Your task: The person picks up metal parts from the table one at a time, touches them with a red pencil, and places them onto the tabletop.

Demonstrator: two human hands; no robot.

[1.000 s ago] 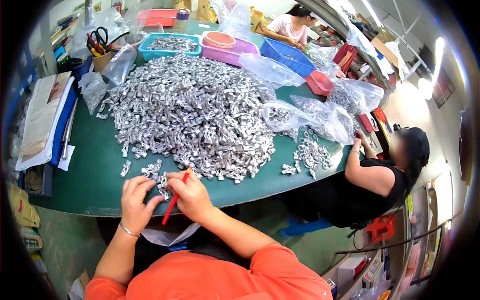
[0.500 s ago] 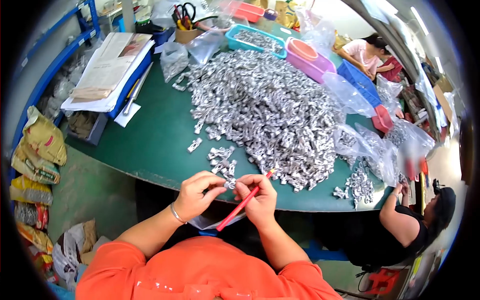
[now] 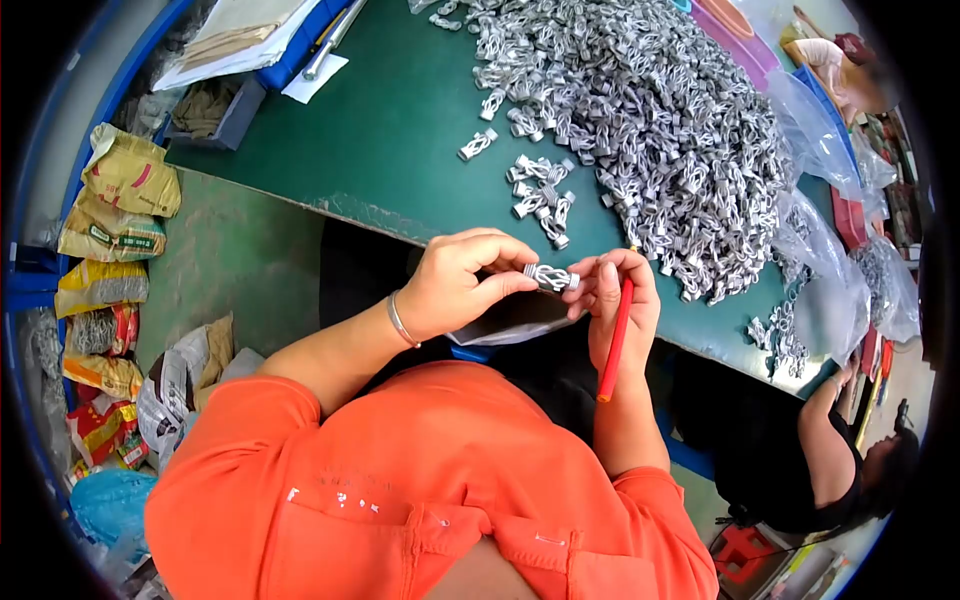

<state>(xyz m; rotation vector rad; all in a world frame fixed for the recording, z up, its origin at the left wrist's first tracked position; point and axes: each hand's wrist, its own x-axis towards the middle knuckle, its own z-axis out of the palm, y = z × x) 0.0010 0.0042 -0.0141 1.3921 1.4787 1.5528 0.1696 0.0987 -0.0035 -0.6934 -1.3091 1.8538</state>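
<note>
Silver metal piece [image 3: 551,278] pinched between both hands' fingers [image 3: 517,281].

I've got a green-topped table [image 3: 330,120] across upper centre, front edge scuffed. Stained green floor [image 3: 240,250] left of centre. Blue metal rack frame [image 3: 32,283] down far left. Red plastic stool [image 3: 742,553] lower right, partly hidden.

The gray looped piece [image 3: 552,278], with a ribbed end at left, lies nearly level between the fingertips of the left hand [image 3: 447,283] and right hand [image 3: 620,305]. The slim red stick [image 3: 616,342] slants steeply across the right hand, its lower end pointing toward the wearer.
</note>
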